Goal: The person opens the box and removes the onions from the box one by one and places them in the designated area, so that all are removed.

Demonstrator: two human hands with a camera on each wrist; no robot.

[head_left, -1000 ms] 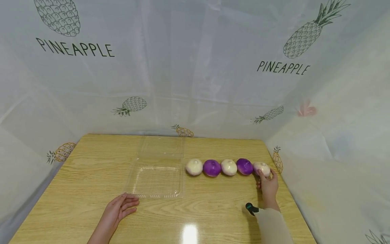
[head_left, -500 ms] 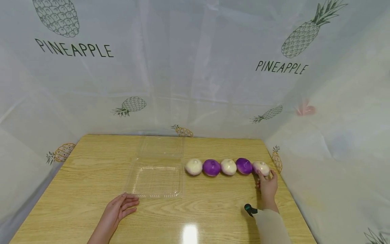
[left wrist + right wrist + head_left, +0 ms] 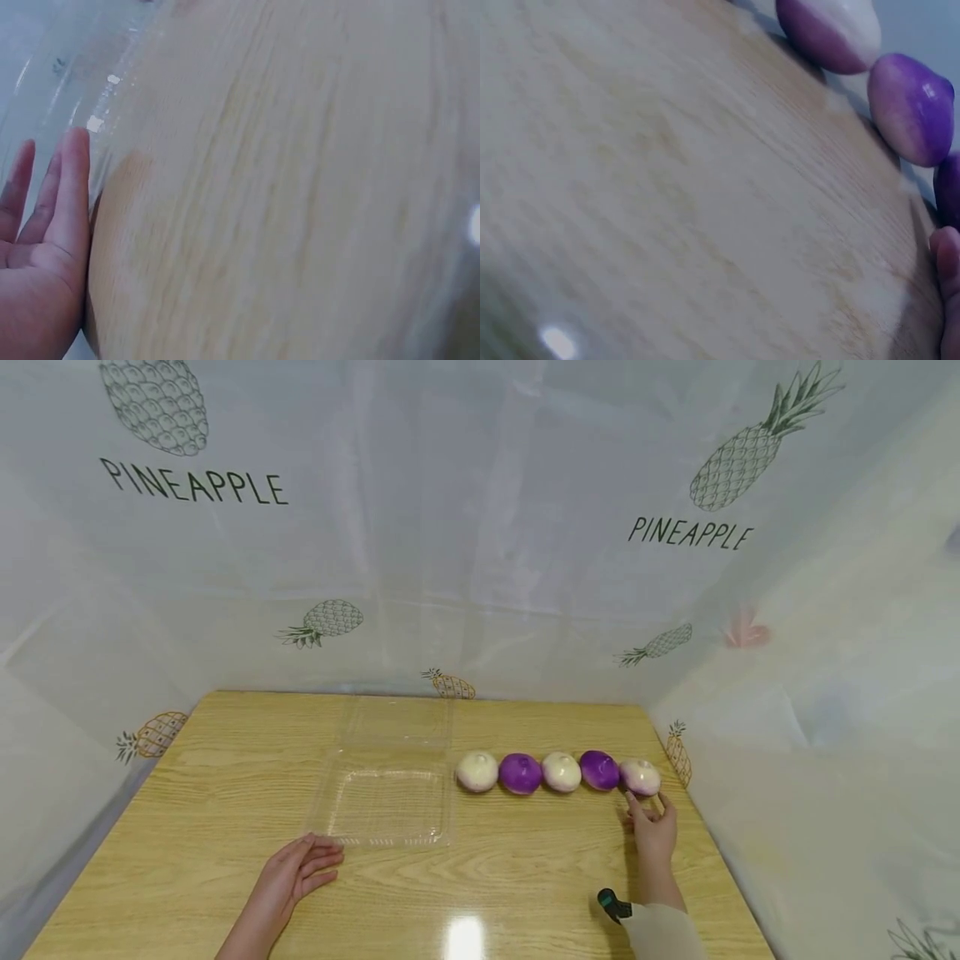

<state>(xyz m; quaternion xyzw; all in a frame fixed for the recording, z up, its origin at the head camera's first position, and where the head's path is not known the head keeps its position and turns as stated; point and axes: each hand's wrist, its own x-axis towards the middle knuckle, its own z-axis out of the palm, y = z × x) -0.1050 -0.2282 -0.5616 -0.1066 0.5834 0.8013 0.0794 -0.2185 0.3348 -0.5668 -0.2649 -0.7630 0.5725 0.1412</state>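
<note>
Five-in-line is not counted here; several glossy turnips stand in a side-by-side row in the head view, white ones alternating with purple ones. The rightmost white turnip [image 3: 640,775] has a purple-tinged lower side. My right hand [image 3: 654,835] is just in front of it, fingertips at its near side with loosely spread fingers; whether they touch is hard to tell. The purple turnip [image 3: 599,769] sits beside it. A clear hinged plastic box [image 3: 386,842] lies unfolded left of the row. My left hand [image 3: 294,872] rests by its near left corner, fingers relaxed against the edge.
The wooden table [image 3: 465,885] ends at a printed plastic curtain [image 3: 480,568] behind, with sheeting on both sides. A dark strap end [image 3: 613,905] sticks out at the right wrist. Turnips [image 3: 911,109] also show in the right wrist view.
My right hand has drawn back slightly toward me from the rightmost turnip, which its fingers were around before. My left hand, the box and the row look unchanged.
</note>
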